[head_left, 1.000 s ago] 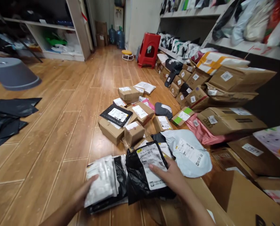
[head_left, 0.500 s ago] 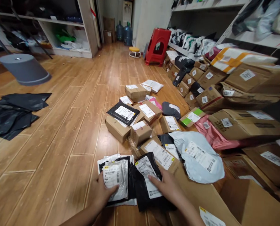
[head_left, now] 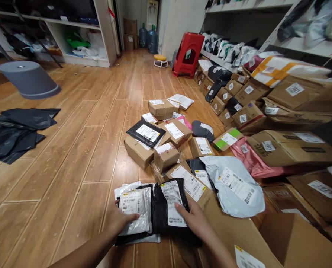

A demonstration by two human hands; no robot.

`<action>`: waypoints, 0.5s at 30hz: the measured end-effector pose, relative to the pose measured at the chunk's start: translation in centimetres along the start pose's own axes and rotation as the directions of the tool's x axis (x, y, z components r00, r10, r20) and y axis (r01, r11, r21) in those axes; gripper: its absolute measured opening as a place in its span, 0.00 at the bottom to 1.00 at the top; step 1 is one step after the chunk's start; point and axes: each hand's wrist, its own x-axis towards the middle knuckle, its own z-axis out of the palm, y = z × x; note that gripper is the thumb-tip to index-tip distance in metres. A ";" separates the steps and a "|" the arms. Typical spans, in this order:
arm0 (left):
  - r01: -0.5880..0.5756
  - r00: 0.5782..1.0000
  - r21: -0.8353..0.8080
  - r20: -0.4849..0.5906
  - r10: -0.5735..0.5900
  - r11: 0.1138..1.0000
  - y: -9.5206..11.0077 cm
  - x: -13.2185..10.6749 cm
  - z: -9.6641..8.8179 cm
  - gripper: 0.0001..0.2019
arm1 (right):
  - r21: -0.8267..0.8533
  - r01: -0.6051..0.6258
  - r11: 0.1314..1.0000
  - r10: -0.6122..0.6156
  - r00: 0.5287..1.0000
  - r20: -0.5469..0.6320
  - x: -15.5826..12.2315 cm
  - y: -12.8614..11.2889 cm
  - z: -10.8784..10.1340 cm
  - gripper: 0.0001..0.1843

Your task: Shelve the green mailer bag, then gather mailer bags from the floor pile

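From the head view, we record the left hand (head_left: pixel 120 219) gripping a white packet (head_left: pixel 136 206) atop stacked mailers (head_left: pixel 129 239), and the right hand (head_left: pixel 193 219) grasping a black mailer (head_left: pixel 163 217) just beside it, above the wooden floor (head_left: pixel 71 175). Both thumbs press from above, we judge, to steady them label-up.

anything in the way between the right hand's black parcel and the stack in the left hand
Nothing visible. The right hand holds the black parcel by its right side, and the parcel's left edge appears to meet the stack in the left hand. Their undersides are hidden.
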 end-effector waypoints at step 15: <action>-0.025 0.999 -0.145 0.023 0.029 0.989 -2.2 -0.7 1.2 0.39 | -0.120 -0.079 0.990 0.089 0.993 0.078 0.4 2.2 1.6 0.26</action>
